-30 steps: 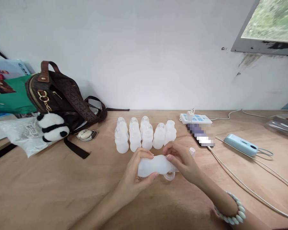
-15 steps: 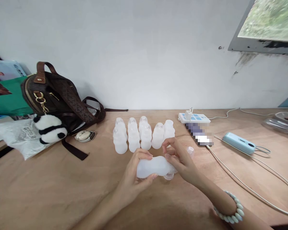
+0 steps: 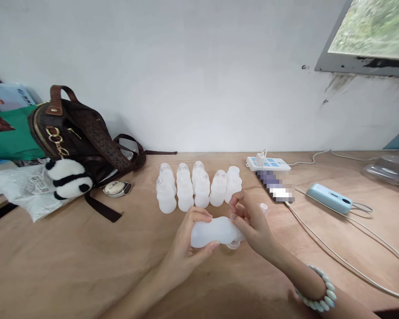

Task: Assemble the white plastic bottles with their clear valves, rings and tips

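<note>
My left hand (image 3: 189,243) is wrapped round a small white plastic bottle (image 3: 213,232) held on its side just above the wooden table (image 3: 69,266). My right hand (image 3: 252,223) pinches at the bottle's neck end, where a clear ring (image 3: 233,244) hangs below. A small clear cap (image 3: 264,208) lies on the table just right of my right hand. Behind my hands stands a cluster of several like white bottles (image 3: 196,188) in two rows.
A brown backpack (image 3: 80,133) with a panda charm (image 3: 68,177) sits at the left, beside a white plastic bag (image 3: 23,190) and a small earbud case (image 3: 117,188). A power strip (image 3: 268,164), phone, light blue device (image 3: 329,198) and white cables (image 3: 346,261) lie at the right.
My right hand's fingers have shifted slightly at the bottle's neck. The bottle stays in my left hand, and the view has drifted a little.
</note>
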Available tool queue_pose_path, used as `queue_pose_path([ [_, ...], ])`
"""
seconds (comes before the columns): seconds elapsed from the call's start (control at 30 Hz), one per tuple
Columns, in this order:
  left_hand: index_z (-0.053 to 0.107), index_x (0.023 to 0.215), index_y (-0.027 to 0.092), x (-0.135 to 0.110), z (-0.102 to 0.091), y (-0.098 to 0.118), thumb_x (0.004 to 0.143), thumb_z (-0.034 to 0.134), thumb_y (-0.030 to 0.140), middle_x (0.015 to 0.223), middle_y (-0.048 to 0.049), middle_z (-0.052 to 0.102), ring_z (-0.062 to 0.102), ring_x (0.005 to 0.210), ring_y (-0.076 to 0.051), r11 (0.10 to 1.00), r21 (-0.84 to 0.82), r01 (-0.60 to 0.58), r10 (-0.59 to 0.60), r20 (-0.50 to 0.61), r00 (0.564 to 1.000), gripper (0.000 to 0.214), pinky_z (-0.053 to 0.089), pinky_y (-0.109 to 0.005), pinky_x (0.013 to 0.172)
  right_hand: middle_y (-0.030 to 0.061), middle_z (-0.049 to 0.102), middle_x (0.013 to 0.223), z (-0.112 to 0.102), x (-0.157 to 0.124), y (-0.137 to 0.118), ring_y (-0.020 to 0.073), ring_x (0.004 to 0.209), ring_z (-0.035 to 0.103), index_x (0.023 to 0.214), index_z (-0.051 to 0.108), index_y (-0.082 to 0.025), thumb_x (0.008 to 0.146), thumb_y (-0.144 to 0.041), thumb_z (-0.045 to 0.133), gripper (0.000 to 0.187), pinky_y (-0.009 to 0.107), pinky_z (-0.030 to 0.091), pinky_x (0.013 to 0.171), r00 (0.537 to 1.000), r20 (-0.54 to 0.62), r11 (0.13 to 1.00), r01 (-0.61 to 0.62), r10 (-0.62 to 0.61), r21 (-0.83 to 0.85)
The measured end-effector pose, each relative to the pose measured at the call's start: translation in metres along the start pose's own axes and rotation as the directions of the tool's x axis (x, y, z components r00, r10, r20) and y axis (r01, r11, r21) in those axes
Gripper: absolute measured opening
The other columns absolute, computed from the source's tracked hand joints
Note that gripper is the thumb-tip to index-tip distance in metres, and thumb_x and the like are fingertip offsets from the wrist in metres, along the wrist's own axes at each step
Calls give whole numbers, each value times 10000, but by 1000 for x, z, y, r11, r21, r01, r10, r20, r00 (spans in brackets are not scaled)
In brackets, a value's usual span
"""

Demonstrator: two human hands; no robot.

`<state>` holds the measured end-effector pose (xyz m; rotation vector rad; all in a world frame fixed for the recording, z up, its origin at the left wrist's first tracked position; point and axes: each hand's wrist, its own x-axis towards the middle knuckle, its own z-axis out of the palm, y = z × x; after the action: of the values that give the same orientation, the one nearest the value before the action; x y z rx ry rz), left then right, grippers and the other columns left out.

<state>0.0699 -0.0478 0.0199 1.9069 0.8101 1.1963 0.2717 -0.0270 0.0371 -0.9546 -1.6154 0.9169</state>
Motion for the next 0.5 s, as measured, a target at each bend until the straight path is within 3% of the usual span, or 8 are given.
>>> queue_pose_path([
  [0.17,505,1150,319,0,1,1,915,648,221,1176,-44,504,537,1030,-217,998,-56,33,-33,-14,999,292,473,-274,745,-53,402,748,1,1,-2,95,556,413,853,421,-243,829,-179,529,128,215,310,466,1000,0,1000,-20,20,11],
  [0.33,534,1104,291,3,0,3,906,668,260,1179,-54,515,548,1044,-225,989,-133,59,-74,-108,991,241,499,-286,749,5,552,933,-3,5,-10,111,591,523,947,471,-248,922,-397,567,180,231,386,459,997,21,985,-73,71,159],
  [0.5,509,1090,273,4,-1,1,903,683,391,1184,-60,530,568,1040,-226,977,-199,72,-123,-261,957,281,508,-287,728,49,651,1000,-8,7,-10,203,835,619,997,524,-248,801,-518,716,386,298,505,650,998,36,983,-59,53,174],
])
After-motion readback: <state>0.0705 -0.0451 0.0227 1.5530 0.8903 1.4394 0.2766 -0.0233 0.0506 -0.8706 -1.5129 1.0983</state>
